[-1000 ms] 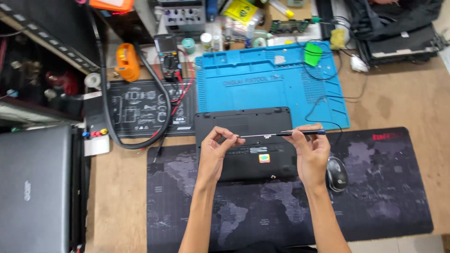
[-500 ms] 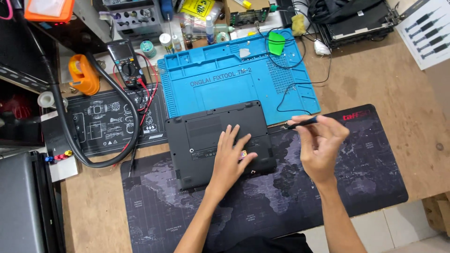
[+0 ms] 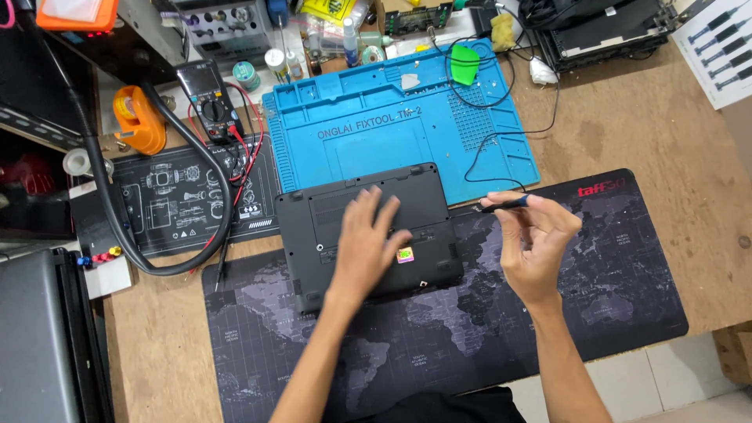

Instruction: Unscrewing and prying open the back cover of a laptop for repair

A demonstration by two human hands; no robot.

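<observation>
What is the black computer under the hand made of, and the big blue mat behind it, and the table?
The upturned laptop looks like matte black plastic: dull, moulded panels with no shine. The blue mat seems to be soft silicone or rubber, judging by its moulded little trays and even colour, though that is a guess. The table looks like bare wood or plywood, light brown with grain and dark stains.

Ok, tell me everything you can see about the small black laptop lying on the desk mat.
The black laptop lies closed and upside down, its matte plastic underside facing up. Panel seams, small feet at the corners and a small coloured sticker near the right edge show. It sits slightly turned, its far edge against the blue silicone work mat, the rest on the dark map-print desk mat. The left hand rests flat on it.
</observation>
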